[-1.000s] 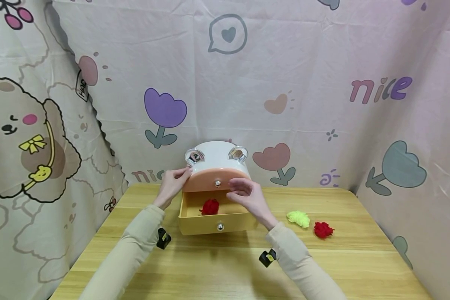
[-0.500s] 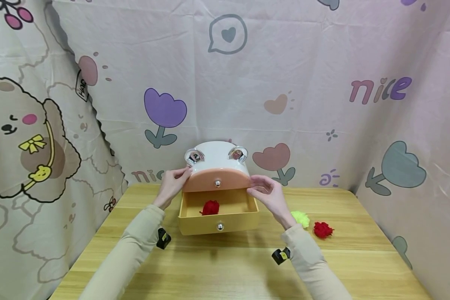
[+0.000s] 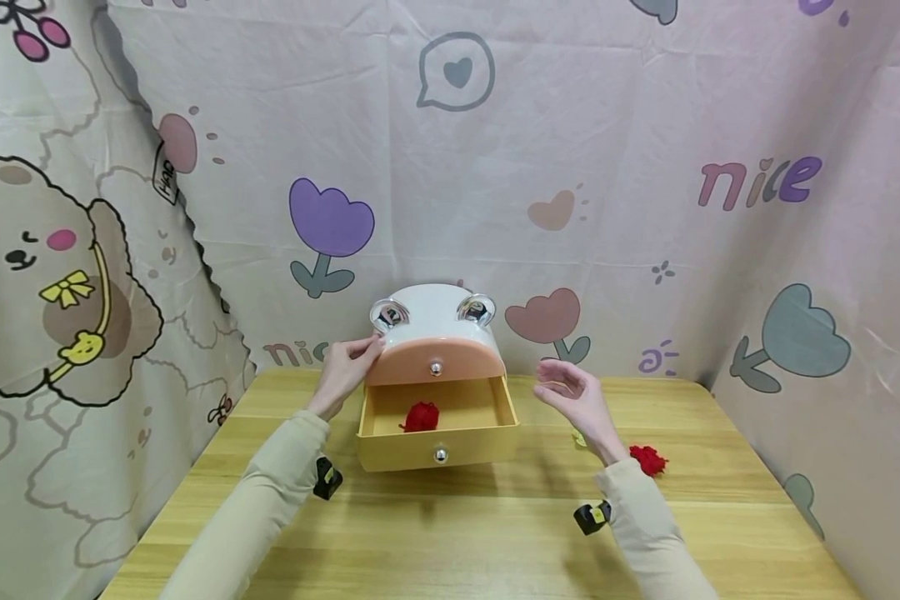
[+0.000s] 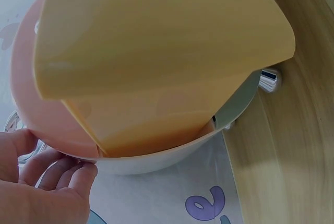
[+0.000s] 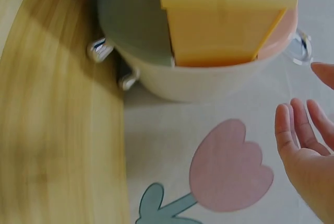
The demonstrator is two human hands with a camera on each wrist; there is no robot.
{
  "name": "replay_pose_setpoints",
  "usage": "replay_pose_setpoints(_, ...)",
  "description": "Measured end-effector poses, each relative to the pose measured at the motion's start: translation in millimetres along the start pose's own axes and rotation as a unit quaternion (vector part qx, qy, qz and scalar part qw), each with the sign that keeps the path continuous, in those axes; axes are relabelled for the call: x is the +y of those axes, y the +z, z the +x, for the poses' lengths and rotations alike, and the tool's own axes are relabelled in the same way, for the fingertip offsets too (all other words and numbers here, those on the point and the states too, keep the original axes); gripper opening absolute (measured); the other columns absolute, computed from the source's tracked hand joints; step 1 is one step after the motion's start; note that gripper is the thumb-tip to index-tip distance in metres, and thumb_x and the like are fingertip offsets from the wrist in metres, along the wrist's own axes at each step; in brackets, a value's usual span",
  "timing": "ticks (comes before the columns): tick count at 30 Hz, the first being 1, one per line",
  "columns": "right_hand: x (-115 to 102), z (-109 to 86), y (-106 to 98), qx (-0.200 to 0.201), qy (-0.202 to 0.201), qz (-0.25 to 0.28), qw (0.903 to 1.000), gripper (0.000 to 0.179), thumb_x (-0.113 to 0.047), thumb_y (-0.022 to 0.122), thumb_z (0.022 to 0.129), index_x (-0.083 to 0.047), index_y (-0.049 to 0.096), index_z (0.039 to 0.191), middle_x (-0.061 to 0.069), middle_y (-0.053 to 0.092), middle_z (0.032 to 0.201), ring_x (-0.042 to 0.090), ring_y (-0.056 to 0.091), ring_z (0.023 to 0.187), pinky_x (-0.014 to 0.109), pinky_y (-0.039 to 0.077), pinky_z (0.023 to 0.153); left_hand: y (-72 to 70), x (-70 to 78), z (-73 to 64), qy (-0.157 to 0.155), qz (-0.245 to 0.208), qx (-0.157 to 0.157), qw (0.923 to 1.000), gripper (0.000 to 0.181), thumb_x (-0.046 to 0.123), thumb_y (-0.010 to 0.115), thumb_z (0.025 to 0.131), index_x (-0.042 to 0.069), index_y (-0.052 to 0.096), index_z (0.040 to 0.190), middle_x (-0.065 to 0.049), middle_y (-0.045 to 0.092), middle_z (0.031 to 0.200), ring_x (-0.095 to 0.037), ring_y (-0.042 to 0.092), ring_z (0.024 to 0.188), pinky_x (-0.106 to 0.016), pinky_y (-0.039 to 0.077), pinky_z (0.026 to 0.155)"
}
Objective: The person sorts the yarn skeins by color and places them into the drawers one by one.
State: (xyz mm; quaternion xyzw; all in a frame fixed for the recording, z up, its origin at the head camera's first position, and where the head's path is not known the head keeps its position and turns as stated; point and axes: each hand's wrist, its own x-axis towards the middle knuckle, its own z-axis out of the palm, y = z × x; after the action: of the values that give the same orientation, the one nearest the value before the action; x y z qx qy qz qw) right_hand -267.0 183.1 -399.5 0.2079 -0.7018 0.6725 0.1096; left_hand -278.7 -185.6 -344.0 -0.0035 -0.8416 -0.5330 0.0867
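Note:
A small white drawer cabinet [image 3: 435, 308] with two shiny round eyes on top stands at the back of the table. Its peach upper drawer [image 3: 397, 364] is in; the yellow lower drawer [image 3: 397, 452] is pulled out, with a small red yarn bundle [image 3: 422, 417] inside. My left hand [image 3: 342, 372] holds the cabinet's upper left edge, fingertips along the rim in the left wrist view. To the right of the cabinet, apart from it, my right hand [image 3: 579, 408] is in the air with loosely bent fingers and holds nothing.
On the wooden table [image 3: 435, 542], a second red yarn bundle [image 3: 648, 460] lies right of my right wrist. A yellow-green yarn bundle [image 3: 579, 437] is mostly hidden behind the right hand. Printed cloth [image 3: 630, 108] hangs behind and at both sides.
My right hand has moved rightward from in front of the cabinet, past its right edge, and away from it. It now covers most of the yellow-green yarn. The left hand stays put.

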Motion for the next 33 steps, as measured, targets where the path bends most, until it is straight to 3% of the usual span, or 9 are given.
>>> replay_pose_setpoints(7,8.8,-6.3,-17.3,0.003,-0.005,0.005,1.0000,0.049,0.008,0.071,0.087,0.020,0.050,0.130,-0.014,0.071,0.109,0.001,0.067,0.099,0.015,0.056,0.091,-0.9,0.8,0.4,0.002,-0.002,0.001,1.0000,0.046,0.030,0.057,0.103,0.003,0.057,0.140,-0.019,0.053,0.147,-0.036,0.047,0.142,-0.047,0.040,0.118)
replay_pose_setpoints(16,20.9,-18.7,-47.3,0.024,0.012,-0.030,0.9992,0.052,0.003,0.070,0.090,0.016,0.048,0.135,-0.017,0.069,0.114,0.001,0.065,0.104,0.012,0.054,0.092,-0.5,0.0,0.6,-0.004,-0.007,-0.001,1.0000,0.046,0.030,0.057,0.103,0.004,0.057,0.140,-0.018,0.052,0.148,-0.034,0.045,0.144,-0.046,0.039,0.119)
replay_pose_setpoints(23,32.9,-35.1,-76.3,0.070,0.031,-0.043,0.9961,0.044,0.003,0.071,0.089,0.002,0.057,0.131,-0.018,0.068,0.112,-0.002,0.064,0.103,0.010,0.053,0.091,0.6,0.1,0.9,-0.009,-0.008,-0.003,0.9999,0.046,0.031,0.057,0.103,0.004,0.056,0.140,-0.018,0.053,0.148,-0.035,0.046,0.143,-0.046,0.040,0.118)
replay_pose_setpoints(33,46.7,-71.4,-117.1,0.139,0.044,-0.016,0.9893,0.042,0.009,0.068,0.089,-0.018,0.065,0.121,-0.021,0.070,0.108,-0.004,0.066,0.097,0.006,0.052,0.086,-0.3,-1.0,0.2,-0.008,-0.007,-0.001,0.9999,0.046,0.030,0.057,0.102,0.004,0.057,0.140,-0.018,0.053,0.148,-0.035,0.046,0.144,-0.047,0.040,0.119)
